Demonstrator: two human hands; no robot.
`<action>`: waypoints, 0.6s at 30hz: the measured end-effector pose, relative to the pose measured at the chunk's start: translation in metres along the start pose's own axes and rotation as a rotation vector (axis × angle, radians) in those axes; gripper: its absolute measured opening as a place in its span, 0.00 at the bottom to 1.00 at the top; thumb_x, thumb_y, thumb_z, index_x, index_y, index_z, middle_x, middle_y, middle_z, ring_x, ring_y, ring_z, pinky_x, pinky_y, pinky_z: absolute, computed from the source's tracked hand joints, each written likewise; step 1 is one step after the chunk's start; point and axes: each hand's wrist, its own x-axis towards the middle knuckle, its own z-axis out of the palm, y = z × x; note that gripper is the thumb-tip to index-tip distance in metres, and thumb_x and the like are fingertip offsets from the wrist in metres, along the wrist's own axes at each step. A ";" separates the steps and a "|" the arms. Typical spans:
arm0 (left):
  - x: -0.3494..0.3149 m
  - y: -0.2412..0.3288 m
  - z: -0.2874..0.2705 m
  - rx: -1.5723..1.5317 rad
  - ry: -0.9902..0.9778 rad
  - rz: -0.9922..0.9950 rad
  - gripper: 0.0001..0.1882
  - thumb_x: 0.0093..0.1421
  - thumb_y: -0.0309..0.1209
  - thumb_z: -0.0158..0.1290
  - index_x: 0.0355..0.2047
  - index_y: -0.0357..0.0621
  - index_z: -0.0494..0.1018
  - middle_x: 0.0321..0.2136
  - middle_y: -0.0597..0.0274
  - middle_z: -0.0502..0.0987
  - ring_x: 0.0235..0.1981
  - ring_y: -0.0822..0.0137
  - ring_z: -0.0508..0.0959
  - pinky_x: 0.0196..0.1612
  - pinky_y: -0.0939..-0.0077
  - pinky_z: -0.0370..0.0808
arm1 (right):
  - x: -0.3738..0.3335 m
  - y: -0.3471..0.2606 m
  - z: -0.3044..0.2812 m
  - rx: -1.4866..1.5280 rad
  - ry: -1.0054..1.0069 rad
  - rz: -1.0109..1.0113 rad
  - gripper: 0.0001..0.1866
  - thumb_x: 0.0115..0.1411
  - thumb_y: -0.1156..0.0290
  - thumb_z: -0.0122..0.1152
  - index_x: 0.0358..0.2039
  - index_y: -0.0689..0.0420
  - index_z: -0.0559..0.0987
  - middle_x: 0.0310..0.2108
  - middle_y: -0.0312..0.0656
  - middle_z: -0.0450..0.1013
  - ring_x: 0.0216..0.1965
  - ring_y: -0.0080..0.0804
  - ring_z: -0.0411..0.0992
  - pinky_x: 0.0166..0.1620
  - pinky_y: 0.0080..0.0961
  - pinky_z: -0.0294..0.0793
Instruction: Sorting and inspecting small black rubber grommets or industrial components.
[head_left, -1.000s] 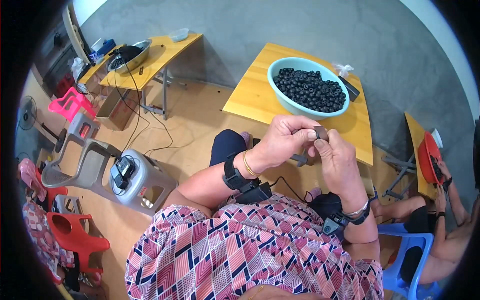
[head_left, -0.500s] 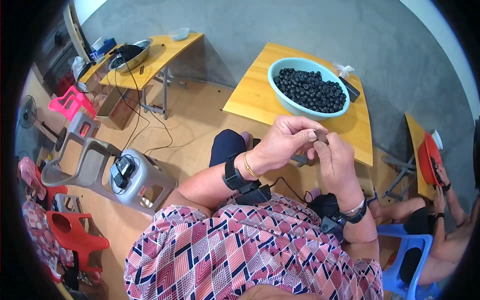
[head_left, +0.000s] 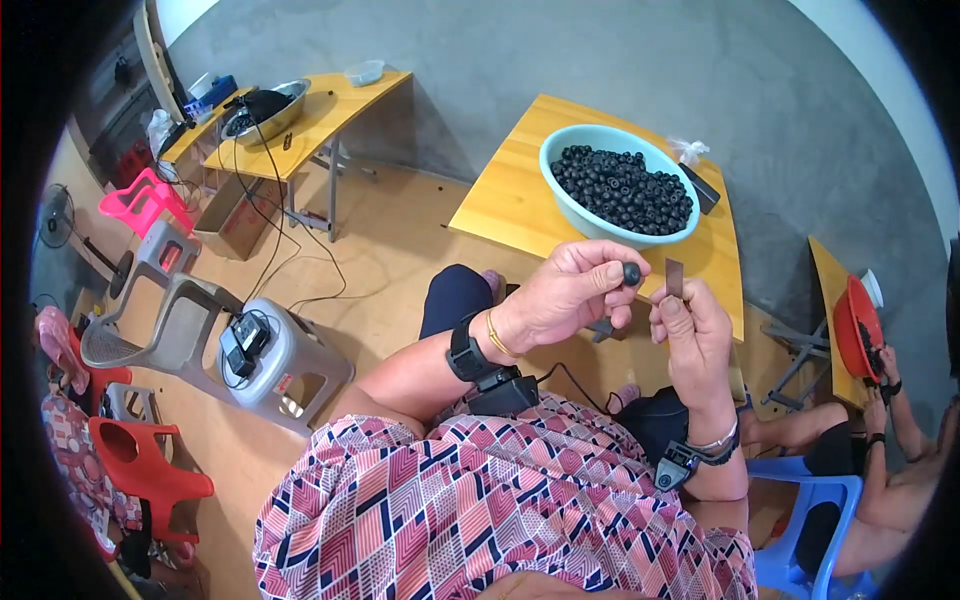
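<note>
Between the thumb and fingers of my left hand point(head_left: 572, 292) is a small black round piece point(head_left: 631, 273), its smooth end showing. My right hand point(head_left: 694, 335) pinches a thin, flat brown strip point(head_left: 674, 277) like a blade, which stands upright above the fingertips. A small gap separates the strip from the black piece. Just beyond both hands, a light blue basin point(head_left: 585, 213) holds many similar black round pieces point(head_left: 622, 190), some with a ring-shaped hollow. The basin rests on a yellow wooden table point(head_left: 500, 190).
A dark box-like object point(head_left: 703, 190) and a clear plastic bag point(head_left: 688, 150) lie behind the basin. To my left stand a grey stool point(head_left: 300, 360) with black devices and a red chair point(head_left: 150, 465). At right, another person's hands work at a red basin point(head_left: 855, 325).
My hands were together with the strip between them. They have drawn apart, so the black piece shows in my left fingers and the strip stands up in my right.
</note>
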 end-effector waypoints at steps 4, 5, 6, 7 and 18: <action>0.000 -0.001 -0.003 0.022 -0.019 0.015 0.11 0.59 0.29 0.47 0.39 0.35 0.70 0.23 0.64 0.69 0.25 0.74 0.69 0.29 0.79 0.73 | 0.003 -0.002 -0.002 -0.060 -0.055 0.016 0.11 0.62 0.68 0.45 0.31 0.63 0.69 0.19 0.35 0.67 0.21 0.18 0.65 0.25 0.16 0.63; 0.000 -0.001 -0.003 0.048 -0.016 0.029 0.10 0.60 0.28 0.46 0.39 0.35 0.70 0.24 0.63 0.69 0.24 0.74 0.70 0.28 0.79 0.73 | 0.004 -0.006 0.001 -0.061 -0.054 0.018 0.11 0.62 0.68 0.45 0.31 0.63 0.69 0.19 0.35 0.67 0.21 0.18 0.65 0.25 0.16 0.63; 0.001 -0.002 -0.003 0.074 -0.012 0.043 0.10 0.60 0.28 0.46 0.39 0.35 0.70 0.25 0.63 0.70 0.24 0.74 0.70 0.28 0.80 0.73 | 0.005 -0.015 0.006 -0.065 -0.049 -0.008 0.09 0.61 0.69 0.46 0.30 0.63 0.69 0.20 0.37 0.69 0.22 0.20 0.67 0.26 0.17 0.65; 0.000 -0.003 -0.003 0.074 -0.010 0.042 0.10 0.60 0.28 0.46 0.39 0.35 0.70 0.25 0.63 0.70 0.24 0.74 0.70 0.28 0.80 0.73 | 0.005 -0.019 0.009 -0.067 -0.046 -0.034 0.08 0.61 0.70 0.47 0.30 0.63 0.69 0.20 0.39 0.71 0.23 0.22 0.70 0.27 0.17 0.67; -0.002 -0.004 -0.001 0.261 0.089 0.083 0.10 0.59 0.28 0.47 0.39 0.35 0.70 0.27 0.62 0.74 0.23 0.75 0.73 0.25 0.87 0.69 | 0.010 -0.007 0.016 -0.223 -0.064 -0.059 0.08 0.60 0.70 0.47 0.29 0.63 0.67 0.19 0.43 0.71 0.23 0.36 0.72 0.27 0.24 0.68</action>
